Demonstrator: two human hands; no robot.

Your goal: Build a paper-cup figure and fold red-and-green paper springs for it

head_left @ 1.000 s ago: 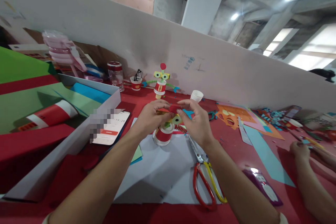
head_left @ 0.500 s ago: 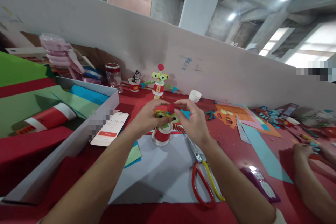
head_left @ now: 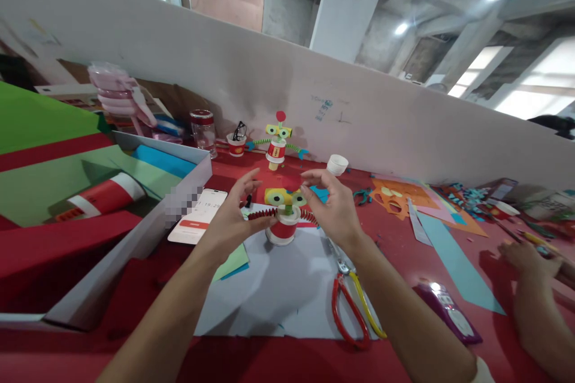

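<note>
So the little paper-cup figure (head_left: 283,231) is standing upright on a sheet of white paper (head_left: 265,299), right between the two hands. Its yellow head (head_left: 272,197) with the big round eyes is facing the camera, and red springy arms (head_left: 263,213) are sticking out both sides.

The left hand (head_left: 224,215) is hanging wide open on the figure's left, fingers curved and well apart from the thumb, gripping nothing I can see. Its thumb is reaching over by the cup; can't tell if it's touching. The right hand (head_left: 335,206) is curling around the other side, thumb and forefinger close together by the end of the head. There's a red bit (head_left: 293,182) showing near those fingertips, but it's blending into the red table (head_left: 399,275), so I can't tell whether they're pinching it.

Scissors (head_left: 344,269) with red and yellow handles are lying partly on the sheet, beside the right forearm. A similar cup figure (head_left: 275,151) with green springy arms is standing farther back near the wall (head_left: 251,72). A phone (head_left: 202,212) is lying left, next to the box (head_left: 193,182). Another person's hand (head_left: 527,260) is resting far right.
</note>
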